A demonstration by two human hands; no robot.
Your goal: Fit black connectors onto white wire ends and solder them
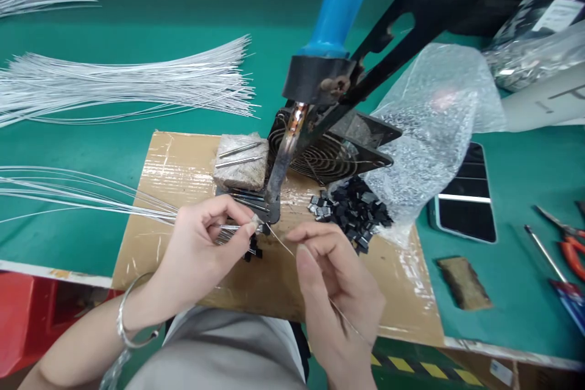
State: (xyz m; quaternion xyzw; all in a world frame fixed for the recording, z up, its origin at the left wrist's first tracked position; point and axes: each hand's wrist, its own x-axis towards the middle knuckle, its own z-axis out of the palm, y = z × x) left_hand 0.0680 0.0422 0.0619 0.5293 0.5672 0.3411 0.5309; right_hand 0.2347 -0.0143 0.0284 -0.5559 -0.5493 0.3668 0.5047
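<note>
My left hand (194,259) is closed in a pinch, its thumb and forefinger on a thin wire close to the bent tip of a soldering iron (289,143). Several long pale wires (150,212) trail leftward from behind this hand. A thin strand of solder wire (281,242) runs from beside the tip to my right hand (340,286), whose curled fingers and thumb grip it; its tail crosses the palm. Small black parts (253,250) lie under the left fingertips, partly hidden. Whatever sits right at the pinch is too small to make out.
A black stand (411,42) holds the iron over cardboard (173,164). Behind it are a fan (326,155) and a wrapped block (241,173) bearing two metal rods. Black pieces (356,207) spill from a plastic bag (425,116). A wire bundle (128,86), phone (464,195) and pliers (571,244) lie around.
</note>
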